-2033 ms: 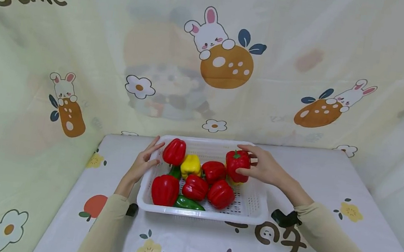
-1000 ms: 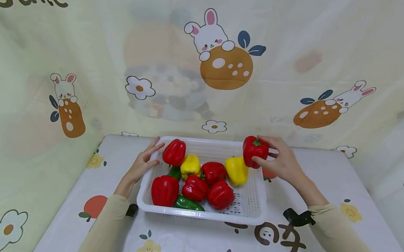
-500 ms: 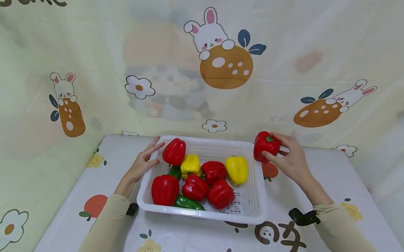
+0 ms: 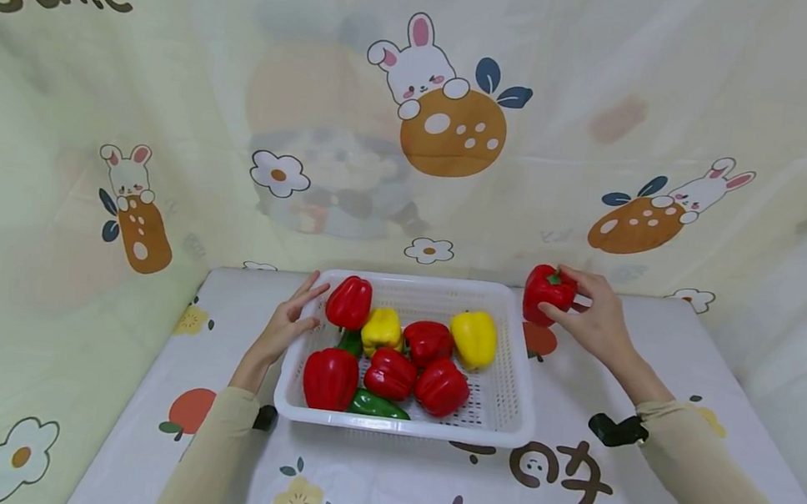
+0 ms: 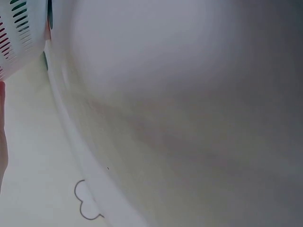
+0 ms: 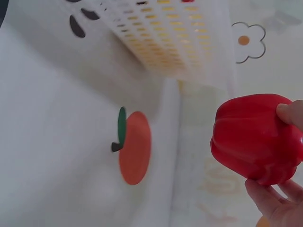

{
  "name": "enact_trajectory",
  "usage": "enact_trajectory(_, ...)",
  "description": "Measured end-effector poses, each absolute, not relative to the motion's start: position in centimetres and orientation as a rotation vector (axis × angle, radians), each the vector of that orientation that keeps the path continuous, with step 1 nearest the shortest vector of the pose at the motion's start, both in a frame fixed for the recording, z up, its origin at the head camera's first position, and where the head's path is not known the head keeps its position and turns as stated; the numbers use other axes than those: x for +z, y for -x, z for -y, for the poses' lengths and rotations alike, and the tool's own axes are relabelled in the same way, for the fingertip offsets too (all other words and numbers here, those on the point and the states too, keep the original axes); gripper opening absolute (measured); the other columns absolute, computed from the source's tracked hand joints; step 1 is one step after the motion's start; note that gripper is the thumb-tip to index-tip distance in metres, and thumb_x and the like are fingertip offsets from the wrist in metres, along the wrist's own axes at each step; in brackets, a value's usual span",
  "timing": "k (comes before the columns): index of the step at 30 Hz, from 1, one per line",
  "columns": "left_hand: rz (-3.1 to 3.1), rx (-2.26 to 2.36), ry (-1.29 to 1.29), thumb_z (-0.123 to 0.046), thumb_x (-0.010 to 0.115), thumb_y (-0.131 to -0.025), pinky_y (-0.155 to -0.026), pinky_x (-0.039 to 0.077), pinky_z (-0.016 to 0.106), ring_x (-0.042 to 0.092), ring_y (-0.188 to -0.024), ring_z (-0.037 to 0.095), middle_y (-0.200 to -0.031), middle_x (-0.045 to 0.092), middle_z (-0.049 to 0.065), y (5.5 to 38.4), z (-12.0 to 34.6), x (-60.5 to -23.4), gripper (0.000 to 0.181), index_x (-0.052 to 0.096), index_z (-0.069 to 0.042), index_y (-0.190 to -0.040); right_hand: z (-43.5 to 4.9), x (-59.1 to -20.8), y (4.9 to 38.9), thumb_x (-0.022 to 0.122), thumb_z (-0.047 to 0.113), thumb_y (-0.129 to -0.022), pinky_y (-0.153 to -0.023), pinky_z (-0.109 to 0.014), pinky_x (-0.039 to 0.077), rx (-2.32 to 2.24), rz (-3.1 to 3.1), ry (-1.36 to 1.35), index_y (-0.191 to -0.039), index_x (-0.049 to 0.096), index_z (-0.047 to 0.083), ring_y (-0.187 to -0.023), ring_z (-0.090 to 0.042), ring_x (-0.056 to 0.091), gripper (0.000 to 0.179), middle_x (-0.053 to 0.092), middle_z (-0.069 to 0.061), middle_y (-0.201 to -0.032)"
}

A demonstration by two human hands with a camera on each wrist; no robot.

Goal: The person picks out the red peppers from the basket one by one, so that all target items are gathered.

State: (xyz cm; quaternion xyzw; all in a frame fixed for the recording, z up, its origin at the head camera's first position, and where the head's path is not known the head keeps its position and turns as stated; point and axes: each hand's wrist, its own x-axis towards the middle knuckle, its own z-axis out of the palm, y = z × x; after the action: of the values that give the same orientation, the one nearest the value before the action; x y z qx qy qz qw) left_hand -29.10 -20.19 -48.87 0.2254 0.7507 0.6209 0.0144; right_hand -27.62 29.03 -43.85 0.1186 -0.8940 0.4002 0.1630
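Red pepper [image 4: 542,296]: pinched between right fingers [image 6: 264,197]; could be dropped if too loosely gripped.
Basket [image 4: 405,427]: set beside spread left fingers [image 4: 309,296]; could be shifted if pushed.

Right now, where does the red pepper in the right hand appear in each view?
Head: red pepper, right of centre.
Left wrist: not in it.
Right wrist: red pepper, right edge, just below mid-height.
Shared landmark: white basket (head, below centre; left wrist, top left; right wrist, top).
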Motion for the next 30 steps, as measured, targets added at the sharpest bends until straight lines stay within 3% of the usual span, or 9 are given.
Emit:
enact_trajectory(4, -2.328, 1.943, -0.699, 0.014, 0.049, -0.089, -0.106, 0.032, 0.06, 0.01, -0.149, 0.04, -0.161, 0.013, 0.024, 29.1, 20.1, -48.9, 0.054, 0.041, 0.013, -0.142, -29.5, -44.5, 27.8, 0.08, 0.008, -0.08, -0.084, -0.064, 0.051, 1.155, 2.558, -0.313, -0.144, 0.045, -0.001, -0.123, -0.044, 0.044, 0.074, 0.047, -0.026, -0.137)
enact_trajectory(16, -2.343, 1.93, -0.71, 0.014, 0.049, -0.088, -0.104, 0.035, 0.06, 0.012, -0.148, 0.042, -0.161, 0.013, 0.025, 29.1, 20.1, -48.7, 0.053, 0.04, 0.014, -0.141, -30.9, -46.4, 27.9, 0.079, 0.012, -0.082, -0.083, -0.064, 0.051, 1.124, 2.615, -0.241, -0.145, 0.041, -0.001, -0.122, -0.046, 0.043, 0.075, 0.045, -0.028, -0.138)
enact_trajectory(30, -2.306, 1.959, -0.717, 0.015, 0.049, -0.088, -0.111, 0.026, 0.06, 0.007, -0.15, 0.037, -0.162, 0.013, 0.023, 29.3, 20.3, -49.1, 0.054, 0.041, 0.014, -0.141, -32.9, -49.2, 28.1, 0.079, 0.013, -0.081, -0.084, -0.064, 0.051, 1.102, 2.7, -0.134, -0.144, 0.039, -0.006, -0.121, -0.05, 0.04, 0.077, 0.042, -0.032, -0.135)
